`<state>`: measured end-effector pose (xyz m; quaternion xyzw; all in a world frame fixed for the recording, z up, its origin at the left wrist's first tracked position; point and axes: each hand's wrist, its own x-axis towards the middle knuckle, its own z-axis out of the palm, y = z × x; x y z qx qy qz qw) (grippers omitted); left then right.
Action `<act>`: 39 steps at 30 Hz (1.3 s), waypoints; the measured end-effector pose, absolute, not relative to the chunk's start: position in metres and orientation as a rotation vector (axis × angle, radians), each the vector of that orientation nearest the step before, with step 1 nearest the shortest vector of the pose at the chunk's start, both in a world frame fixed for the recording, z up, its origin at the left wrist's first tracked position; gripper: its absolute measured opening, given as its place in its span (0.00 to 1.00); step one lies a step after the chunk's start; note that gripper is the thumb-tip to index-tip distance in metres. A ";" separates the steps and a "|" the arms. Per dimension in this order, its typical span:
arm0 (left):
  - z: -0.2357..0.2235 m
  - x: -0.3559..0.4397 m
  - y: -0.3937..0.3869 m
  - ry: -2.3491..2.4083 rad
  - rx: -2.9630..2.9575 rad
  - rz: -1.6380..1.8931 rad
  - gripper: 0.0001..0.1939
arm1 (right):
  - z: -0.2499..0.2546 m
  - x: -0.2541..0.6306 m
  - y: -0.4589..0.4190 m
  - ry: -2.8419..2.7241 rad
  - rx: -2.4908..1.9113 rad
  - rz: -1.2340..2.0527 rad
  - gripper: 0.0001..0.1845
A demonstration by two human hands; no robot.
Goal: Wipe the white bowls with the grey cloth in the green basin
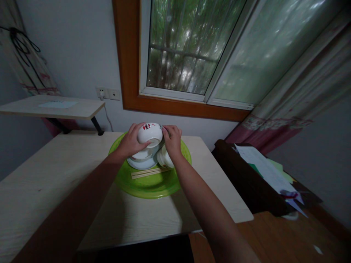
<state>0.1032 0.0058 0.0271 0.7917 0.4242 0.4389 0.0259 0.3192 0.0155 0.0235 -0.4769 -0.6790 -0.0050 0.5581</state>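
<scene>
My left hand (133,141) grips a white bowl (150,134) with a small red and black print, tilted so that its base faces me. Close against the bowl's right side, my right hand (172,140) has its fingers closed; a greyish bit shows at the fingertips, too small to name. Beneath the hands lies a large green round tray (153,190). On it are a white plate (142,165) with white dishware on top, another white bowl (163,157) lying tipped on its side partly behind my right wrist, and a bundle of light chopsticks (149,172).
The tray rests on a pale wooden table (63,164). A raised shelf (52,106) stands at the table's left rear. Beyond the right edge is a dark brown piece of furniture (233,175) with papers (263,166) on it. A window (192,51) is behind.
</scene>
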 end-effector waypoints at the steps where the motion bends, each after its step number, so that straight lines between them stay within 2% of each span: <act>1: 0.028 0.103 0.006 1.304 2.446 1.359 0.40 | 0.023 0.319 0.016 -1.595 -1.134 0.003 0.15; 13: 0.024 0.096 0.012 1.197 2.385 1.420 0.39 | 0.019 0.316 0.021 -1.579 -0.975 0.220 0.18; 31: 0.014 0.097 0.023 1.365 2.321 1.487 0.38 | 0.032 0.297 -0.006 -2.067 -0.740 -0.032 0.25; 39: 0.017 0.100 0.017 1.393 2.377 1.421 0.37 | 0.030 0.295 -0.003 -1.997 -0.823 0.013 0.26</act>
